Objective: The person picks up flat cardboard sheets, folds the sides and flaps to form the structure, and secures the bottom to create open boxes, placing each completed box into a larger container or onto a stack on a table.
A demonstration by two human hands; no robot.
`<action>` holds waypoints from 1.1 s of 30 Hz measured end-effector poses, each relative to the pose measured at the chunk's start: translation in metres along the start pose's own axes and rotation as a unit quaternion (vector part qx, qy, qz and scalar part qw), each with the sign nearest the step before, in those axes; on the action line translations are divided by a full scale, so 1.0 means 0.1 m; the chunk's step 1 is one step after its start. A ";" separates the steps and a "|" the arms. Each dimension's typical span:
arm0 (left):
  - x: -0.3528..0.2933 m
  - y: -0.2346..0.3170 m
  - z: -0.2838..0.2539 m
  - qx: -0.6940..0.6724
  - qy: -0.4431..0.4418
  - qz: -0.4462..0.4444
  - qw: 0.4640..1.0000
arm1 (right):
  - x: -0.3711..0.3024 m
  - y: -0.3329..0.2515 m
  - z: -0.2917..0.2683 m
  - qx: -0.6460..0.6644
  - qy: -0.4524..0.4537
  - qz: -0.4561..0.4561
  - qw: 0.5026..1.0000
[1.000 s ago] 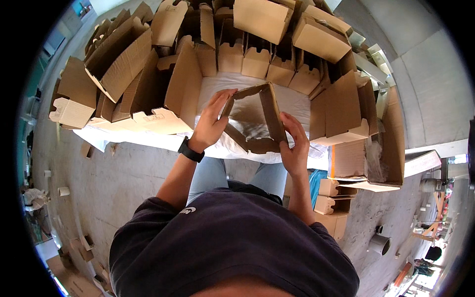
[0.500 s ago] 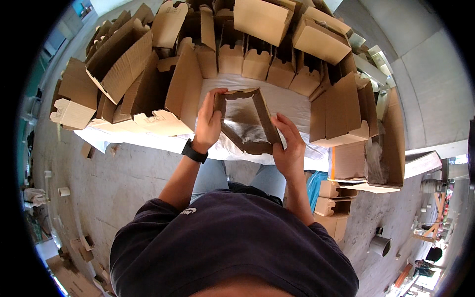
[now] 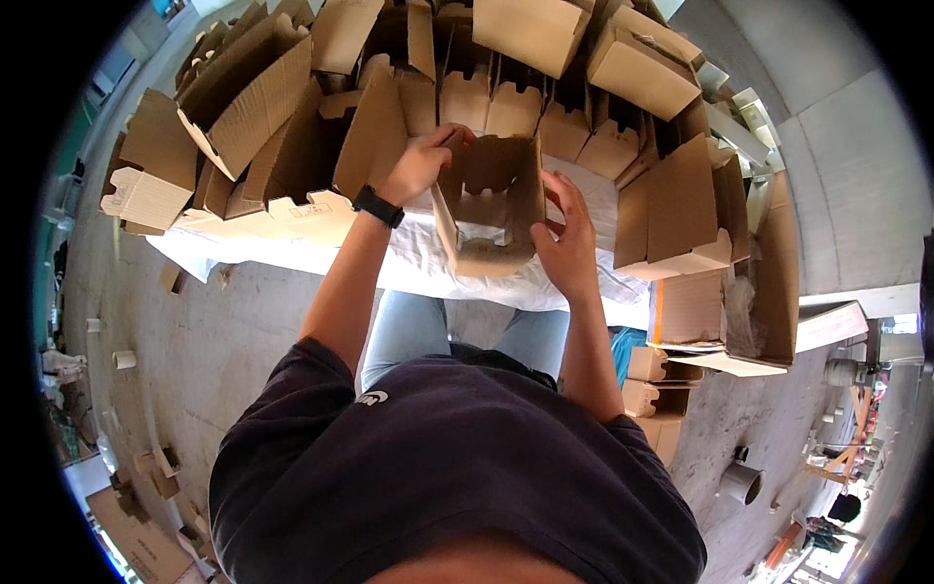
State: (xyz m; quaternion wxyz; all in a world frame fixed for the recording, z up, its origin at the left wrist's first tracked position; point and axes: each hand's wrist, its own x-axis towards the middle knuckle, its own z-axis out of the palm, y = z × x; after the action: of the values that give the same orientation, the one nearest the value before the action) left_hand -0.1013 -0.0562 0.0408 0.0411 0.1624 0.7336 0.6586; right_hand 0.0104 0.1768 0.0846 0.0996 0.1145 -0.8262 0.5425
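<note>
While both hands worked above the bench (image 3: 292,243), which was covered by a white sheet, a half-folded cardboard box (image 3: 489,206) was held up between them. At the far left, open cardboard flaps and a flattened blank (image 3: 146,190) overhung the bench edge. The left hand (image 3: 420,164), with a black wristwatch (image 3: 377,206) on its wrist, was closed over the upper left corner of the box, its fingers curled over the top edge. The box stood roughly upright with its open side facing the camera; a notched inner panel showed inside, and its lower flap pointed down toward the white sheet. The right hand (image 3: 566,237) lay against the right wall of the box, fingers spread fairly wide and flat along the panel, thumb toward the lower corner; it pressed the wall and did not wrap around it. Behind the box, a row of erected cartons (image 3: 545,122) ran across the back of the bench. To the right, a larger carton stack (image 3: 686,219) stood beside the right hand without touching it.
</note>
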 end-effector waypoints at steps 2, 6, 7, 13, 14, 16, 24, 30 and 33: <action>0.05 0.00 -0.05 0.013 0.019 -0.035 0.999 | -0.01 -0.10 0.02 0.009 0.000 0.003 1.000; 0.11 0.05 -0.01 0.014 0.010 -0.028 0.999 | -0.03 -0.06 0.07 -0.033 0.029 -0.036 0.998; 0.13 0.05 0.00 0.018 0.002 -0.014 1.000 | -0.05 -0.07 0.04 -0.053 0.036 -0.040 0.997; 0.28 0.02 0.09 0.020 -0.067 0.042 0.997 | -0.06 0.04 0.07 -0.055 0.043 -0.045 0.997; 0.30 0.01 0.11 0.058 -0.092 0.077 0.991 | -0.07 0.05 0.10 -0.043 0.040 -0.046 0.997; 0.29 0.02 0.15 0.009 -0.107 0.052 0.993 | -0.08 0.04 0.15 -0.085 0.057 -0.065 0.993; -0.24 0.30 0.32 -0.068 -0.008 0.027 0.997 | -0.06 0.04 0.22 -0.091 0.071 -0.099 0.988; -0.65 0.36 0.59 -0.002 0.017 -0.004 1.000 | -0.03 0.08 0.26 -0.093 0.073 -0.088 0.989; -0.63 0.20 0.60 -0.079 0.022 0.029 0.996 | -0.02 0.13 0.25 -0.131 0.067 -0.102 0.984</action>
State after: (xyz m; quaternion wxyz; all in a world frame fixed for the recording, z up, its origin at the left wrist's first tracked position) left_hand -0.0218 -0.0158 0.0431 0.0184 0.1653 0.6750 0.7188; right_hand 0.0074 0.1584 0.0630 0.2233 0.1473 -0.8656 0.4233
